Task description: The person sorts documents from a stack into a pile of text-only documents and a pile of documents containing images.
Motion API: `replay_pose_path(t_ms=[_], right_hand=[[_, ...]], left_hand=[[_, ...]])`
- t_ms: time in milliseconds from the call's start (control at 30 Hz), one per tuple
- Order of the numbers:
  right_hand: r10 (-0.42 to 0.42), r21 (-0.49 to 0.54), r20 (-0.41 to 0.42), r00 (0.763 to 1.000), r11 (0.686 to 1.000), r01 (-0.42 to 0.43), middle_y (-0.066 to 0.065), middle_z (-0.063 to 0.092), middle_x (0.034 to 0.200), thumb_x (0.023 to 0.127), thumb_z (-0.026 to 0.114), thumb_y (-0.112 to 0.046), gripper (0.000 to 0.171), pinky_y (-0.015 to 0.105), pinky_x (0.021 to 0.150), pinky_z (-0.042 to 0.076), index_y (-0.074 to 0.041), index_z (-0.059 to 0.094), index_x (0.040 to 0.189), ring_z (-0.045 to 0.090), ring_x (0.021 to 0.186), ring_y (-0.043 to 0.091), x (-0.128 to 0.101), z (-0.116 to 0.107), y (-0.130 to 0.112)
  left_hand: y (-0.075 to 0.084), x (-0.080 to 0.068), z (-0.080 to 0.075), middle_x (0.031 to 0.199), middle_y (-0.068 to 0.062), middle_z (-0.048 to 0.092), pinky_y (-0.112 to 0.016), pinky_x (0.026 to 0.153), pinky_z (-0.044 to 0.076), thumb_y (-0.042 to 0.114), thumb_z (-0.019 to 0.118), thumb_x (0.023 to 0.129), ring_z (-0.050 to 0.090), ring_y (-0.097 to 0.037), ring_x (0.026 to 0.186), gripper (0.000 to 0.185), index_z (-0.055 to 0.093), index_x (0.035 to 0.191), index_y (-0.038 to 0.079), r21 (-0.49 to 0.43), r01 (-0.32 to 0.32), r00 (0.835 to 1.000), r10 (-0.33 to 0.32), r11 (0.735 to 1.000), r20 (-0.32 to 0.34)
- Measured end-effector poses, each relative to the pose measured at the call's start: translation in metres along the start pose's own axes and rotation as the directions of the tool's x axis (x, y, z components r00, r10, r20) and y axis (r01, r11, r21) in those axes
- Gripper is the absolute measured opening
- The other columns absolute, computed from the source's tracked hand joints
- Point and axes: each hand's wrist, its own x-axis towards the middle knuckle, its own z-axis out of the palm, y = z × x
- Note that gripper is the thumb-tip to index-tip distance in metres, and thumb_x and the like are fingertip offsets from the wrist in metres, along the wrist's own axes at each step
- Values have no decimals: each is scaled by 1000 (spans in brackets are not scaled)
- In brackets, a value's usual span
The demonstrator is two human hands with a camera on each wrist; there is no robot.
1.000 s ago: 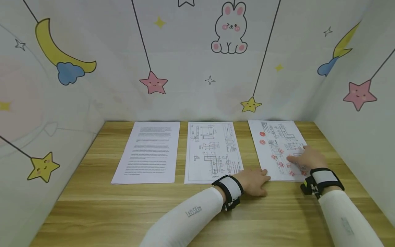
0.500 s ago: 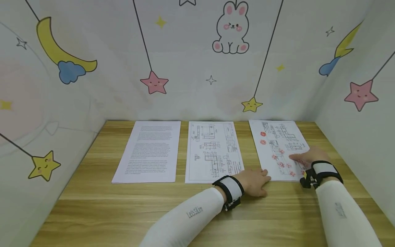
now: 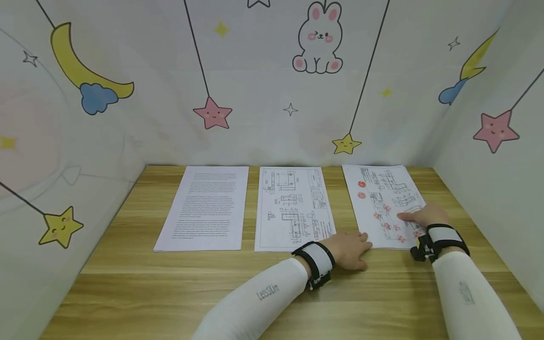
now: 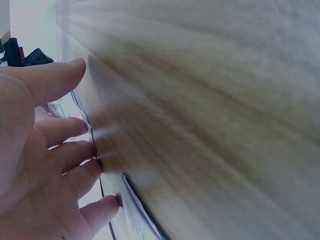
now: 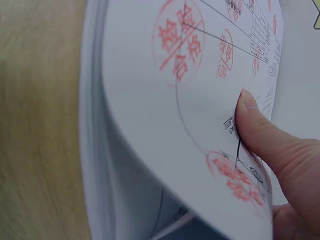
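In the head view, the right-hand paper stack [image 3: 367, 208] bears line drawings and several red round stamps. My right hand [image 3: 427, 216] pinches its top sheet [image 5: 140, 100] near the right edge. The right wrist view shows the sheet bowed up from the pages below, thumb on its printed face; the other fingers are mostly hidden. My left hand [image 3: 346, 250] lies between the middle and right stacks with fingers spread. Its fingertips touch the right stack's near left corner, and the left wrist view shows the fingers [image 4: 80, 155] along paper edges.
A middle stack [image 3: 293, 208] of technical drawings lies left of my hands, its near right corner partly hidden by the left hand. Farther left is a stack of printed text pages [image 3: 204, 208]. Patterned white curtains [image 3: 263, 141] border the wooden table [image 3: 170, 293] at back and sides.
The right hand has shifted slightly left, and the top sheet's printed lines under it now look bent as the sheet curves up. The left hand has stayed in place.
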Motion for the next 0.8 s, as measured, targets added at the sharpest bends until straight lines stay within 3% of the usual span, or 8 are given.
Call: replay_pose_path(t_ms=[167,267,467,667,800], right_hand=[[-115,-23,-14,993,993,115,23,64,83,87,72,-33,61,27,55,51,19,54,114,63,64,20,-1,4,0],[-169,94,34,985,982,165,23,67,88,92,64,-26,58,29,59,57,18,46,126,67,66,18,3,9,4],[-146,390,150,978,918,77,7,69,93,101,50,-27,64,39,73,62,5,26,151,72,77,18,6,13,16],[-124,433,163,979,901,42,-3,65,89,103,49,-37,65,35,73,61,4,27,149,69,78,12,6,14,19],[-127,478,164,978,877,34,-13,64,82,102,49,-38,63,32,72,60,1,29,147,68,77,8,3,11,17]], left_hand=[[-1,0,-1,165,12,25,-26,123,24,52,51,98,22,-4,152,61,36,153,33,-63,6,1000,-6,998,13],[-3,0,0,164,12,25,-26,124,23,52,52,98,23,-3,152,60,37,153,33,-119,7,1000,-6,993,11],[-8,-1,4,163,11,28,-20,122,23,49,52,99,26,-3,151,57,40,152,30,-198,-10,1000,6,980,-24],[-15,-1,4,164,2,28,-19,117,32,45,52,100,34,-11,148,60,38,154,23,-323,5,992,-45,946,-117],[-22,-1,2,164,-5,29,-22,116,35,42,52,101,37,-15,147,66,29,157,14,-447,11,971,-117,894,-209]])
